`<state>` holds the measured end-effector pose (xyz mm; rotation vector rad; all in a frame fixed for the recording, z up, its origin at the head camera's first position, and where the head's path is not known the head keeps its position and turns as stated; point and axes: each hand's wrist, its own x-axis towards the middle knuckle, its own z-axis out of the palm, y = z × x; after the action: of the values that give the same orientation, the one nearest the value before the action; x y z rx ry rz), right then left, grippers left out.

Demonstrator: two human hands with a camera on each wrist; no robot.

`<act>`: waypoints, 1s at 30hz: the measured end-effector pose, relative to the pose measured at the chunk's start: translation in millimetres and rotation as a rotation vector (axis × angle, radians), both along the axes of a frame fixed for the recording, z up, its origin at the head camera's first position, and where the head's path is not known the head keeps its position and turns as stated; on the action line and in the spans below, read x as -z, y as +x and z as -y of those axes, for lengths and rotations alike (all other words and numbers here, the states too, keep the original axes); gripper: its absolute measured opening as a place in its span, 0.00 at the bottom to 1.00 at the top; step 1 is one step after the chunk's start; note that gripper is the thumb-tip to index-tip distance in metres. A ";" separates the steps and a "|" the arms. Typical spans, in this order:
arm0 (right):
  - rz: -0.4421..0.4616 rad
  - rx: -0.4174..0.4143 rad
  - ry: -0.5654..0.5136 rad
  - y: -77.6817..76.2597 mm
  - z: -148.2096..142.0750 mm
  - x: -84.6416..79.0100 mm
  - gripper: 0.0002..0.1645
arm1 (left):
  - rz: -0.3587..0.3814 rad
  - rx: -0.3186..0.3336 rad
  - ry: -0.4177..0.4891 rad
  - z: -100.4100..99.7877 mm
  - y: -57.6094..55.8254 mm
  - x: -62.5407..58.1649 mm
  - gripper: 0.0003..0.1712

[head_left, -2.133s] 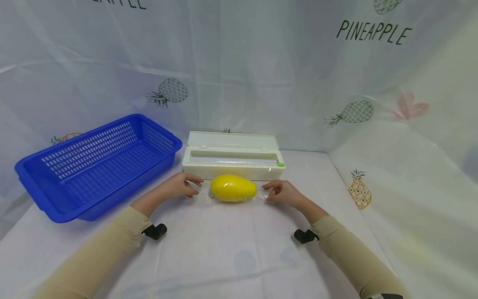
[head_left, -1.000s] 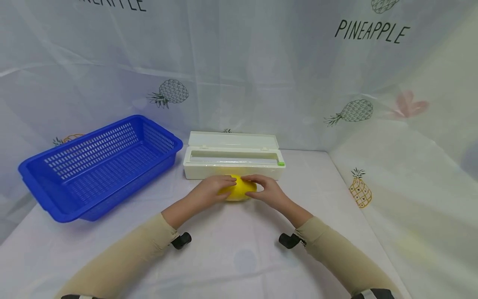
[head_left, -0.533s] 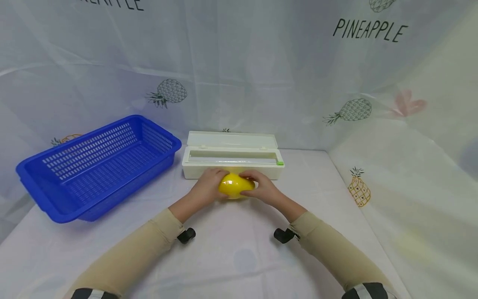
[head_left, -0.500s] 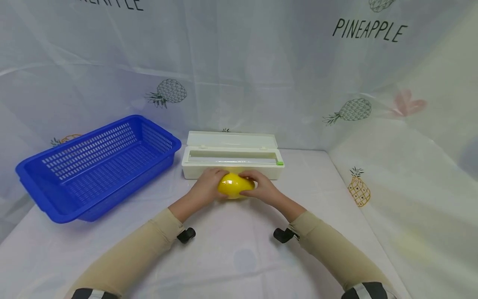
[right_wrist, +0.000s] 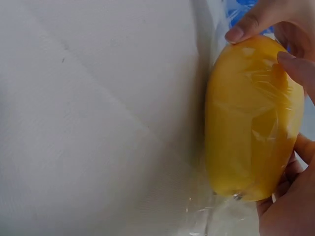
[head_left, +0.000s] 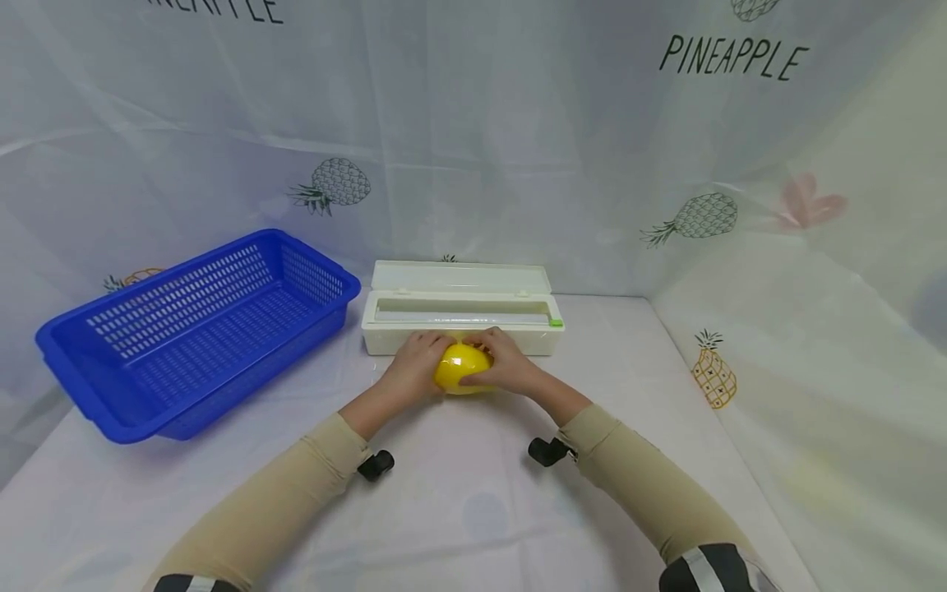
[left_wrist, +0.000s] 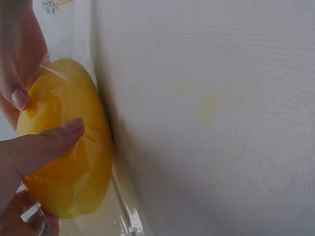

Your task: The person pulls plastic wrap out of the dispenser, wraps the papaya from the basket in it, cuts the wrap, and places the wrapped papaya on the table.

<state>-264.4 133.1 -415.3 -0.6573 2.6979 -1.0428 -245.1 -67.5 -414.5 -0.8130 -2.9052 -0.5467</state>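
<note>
A smooth yellow oblong fruit [head_left: 455, 370], tightly wrapped in clear plastic film, lies between the hands at the middle of the table. My left hand [head_left: 414, 368] grips its left end, thumb on the near side and fingers over the top. From the right, my right hand [head_left: 510, 366] holds it with the thumb pressing the near face and fingertips behind. The left wrist view shows the film's creases on the fruit [left_wrist: 74, 172] under a thumb. Loose film [right_wrist: 199, 211] spreads beside the fruit's lower end in the right wrist view.
Right behind the fruit stands a long white cling film dispenser [head_left: 459, 339], lid raised, with a green slider [head_left: 556, 323] at its right. To the left is a blue perforated basket [head_left: 200, 411]. A pineapple-print cloth [head_left: 503, 164] hangs behind the table.
Both hands have come inward from the film's two ends onto the fruit. Over the last half second the right hand has shifted left across the fruit, while the left has barely moved.
</note>
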 end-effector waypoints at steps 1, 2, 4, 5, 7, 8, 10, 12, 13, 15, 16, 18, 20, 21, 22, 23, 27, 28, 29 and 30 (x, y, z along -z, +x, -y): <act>0.004 0.000 0.013 -0.2 -0.1 -0.3 0.41 | -0.004 0.003 -0.005 -0.2 -0.1 0.2 0.46; 0.013 -0.003 0.021 0.2 -0.6 -1.4 0.41 | -0.005 0.003 -0.008 -0.3 0.1 0.4 0.46; 0.023 -0.002 0.032 1.4 -3.3 -2.7 0.42 | 0.005 0.001 -0.006 -0.3 0.0 1.5 0.47; 0.008 0.006 0.033 3.4 -5.0 -2.6 0.43 | 0.005 -0.001 0.000 -0.3 0.3 2.4 0.47; -0.041 0.037 0.016 9.9 -8.2 -1.6 0.44 | -0.010 -0.002 0.015 -0.1 0.8 5.3 0.47; -0.077 0.049 0.002 13.8 -9.8 -0.7 0.44 | -0.010 -0.002 0.024 0.1 1.4 5.9 0.47; -0.161 0.060 -0.032 21.5 -12.0 2.3 0.44 | -0.004 0.001 0.042 0.7 2.5 5.8 0.47; -0.226 0.046 -0.053 27.4 -12.9 4.4 0.43 | 0.010 0.001 0.049 2.0 3.0 4.1 0.47; -0.249 0.023 -0.054 28.6 -13.1 4.6 0.43 | 0.021 0.003 0.057 2.8 3.2 2.3 0.47; -0.282 -0.038 -0.038 28.1 -12.6 4.2 0.42 | 0.043 0.008 0.067 4.5 3.2 -1.0 0.46; -0.294 -0.067 -0.021 26.8 -11.9 3.6 0.43 | 0.046 0.012 0.071 5.1 2.9 -1.9 0.46; -0.310 -0.116 0.014 23.1 -10.0 2.0 0.43 | 0.046 0.027 0.079 5.8 2.2 -3.3 0.47; -0.301 -0.151 0.041 19.4 -7.3 -0.6 0.44 | 0.052 0.045 0.094 5.9 1.9 -4.2 0.49; -0.290 -0.159 0.052 17.7 -6.1 -2.0 0.45 | 0.061 0.050 0.100 5.9 1.8 -4.4 0.50; -0.277 -0.165 0.061 16.2 -4.9 -3.4 0.46 | 0.064 0.057 0.107 5.5 1.8 -4.4 0.52; -0.265 -0.167 0.070 14.9 -3.8 -4.9 0.47 | 0.068 0.059 0.114 5.4 2.0 -4.3 0.52; -0.182 -0.134 0.085 11.3 -1.6 -8.1 0.48 | 0.104 0.034 0.132 5.5 2.8 -4.0 0.49; -0.170 -0.116 0.092 11.1 -2.2 -7.5 0.49 | 0.111 0.029 0.130 5.6 2.7 -4.2 0.49; -0.162 -0.092 0.099 11.7 -3.2 -6.8 0.50 | 0.121 0.023 0.128 6.0 2.4 -4.4 0.48; -0.163 -0.067 0.103 12.8 -4.3 -6.0 0.51 | 0.137 0.019 0.129 6.4 1.9 -5.2 0.47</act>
<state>-251.6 137.4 -409.4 -0.8406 2.8225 -0.8624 -243.2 -73.9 -409.3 -0.8177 -2.9480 -0.8129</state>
